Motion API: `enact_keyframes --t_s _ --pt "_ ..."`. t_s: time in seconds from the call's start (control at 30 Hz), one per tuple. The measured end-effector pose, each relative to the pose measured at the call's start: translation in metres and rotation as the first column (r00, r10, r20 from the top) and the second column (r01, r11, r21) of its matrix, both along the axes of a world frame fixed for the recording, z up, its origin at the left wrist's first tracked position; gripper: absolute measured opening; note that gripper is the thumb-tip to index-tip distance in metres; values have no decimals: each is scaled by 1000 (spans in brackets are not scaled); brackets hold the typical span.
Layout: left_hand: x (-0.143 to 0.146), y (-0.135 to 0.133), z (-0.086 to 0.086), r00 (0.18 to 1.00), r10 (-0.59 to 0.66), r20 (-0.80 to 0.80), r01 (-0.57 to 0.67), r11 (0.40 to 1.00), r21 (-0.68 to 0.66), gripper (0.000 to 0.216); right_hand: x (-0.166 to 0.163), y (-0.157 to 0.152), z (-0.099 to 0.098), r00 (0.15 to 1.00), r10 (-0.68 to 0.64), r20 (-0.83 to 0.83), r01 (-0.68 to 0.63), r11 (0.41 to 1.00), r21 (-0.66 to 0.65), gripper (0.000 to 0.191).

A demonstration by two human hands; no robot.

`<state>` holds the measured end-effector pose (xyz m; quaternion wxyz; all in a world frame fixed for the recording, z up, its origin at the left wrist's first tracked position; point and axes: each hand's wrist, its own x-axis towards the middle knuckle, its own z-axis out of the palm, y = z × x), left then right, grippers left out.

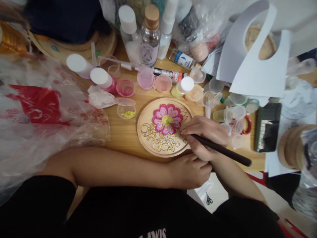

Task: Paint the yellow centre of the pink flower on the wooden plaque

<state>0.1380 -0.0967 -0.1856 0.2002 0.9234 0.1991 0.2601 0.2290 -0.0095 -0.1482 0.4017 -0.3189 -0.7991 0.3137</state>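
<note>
My right hand (201,134) grips a paintbrush (223,150) by its long dark handle. The brush tip reaches the yellow centre of a pink flower (162,115) on a round wooden disc (143,140). Raised gold outlines curl over the lower part of the disc. Bunched just below my right hand, against its wrist, is my left hand (189,170), fingers curled; whatever they hold, if anything, is hidden. To the left of the disc stands a small clear cup (126,112) with yellow paint in it.
Behind the disc are several paint cups, including a magenta one (125,88), a white-capped bottle (186,85), a black glue tube (164,73) and a corked bottle (150,39). Plastic wrapping (81,109) covers the left side. A dark tray (267,127) lies at right.
</note>
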Motion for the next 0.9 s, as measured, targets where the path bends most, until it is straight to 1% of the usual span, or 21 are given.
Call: enact_keyframes --t_s 0.2,0.47,0.6,0.73,0.9 --pt "-1 0 1 998 52 45 -53 999 13 24 2 0 5 1000 -22 9 21 999 33 23" --pt "1 0 -2 1000 6 12 -6 1000 13 27 1 0 1 1000 10 -4 -10 1000 1 23" --pt "0 0 -1 999 19 26 -19 1000 16 25 1 0 0 1000 15 -25 -15 1000 2 23" --pt "0 -1 0 999 37 26 -37 999 -1 23 0 0 0 1000 -1 -9 1 1000 -1 22" --pt "0 -1 0 997 67 41 -68 998 17 22 0 0 1 1000 -6 1 6 1000 0 21"
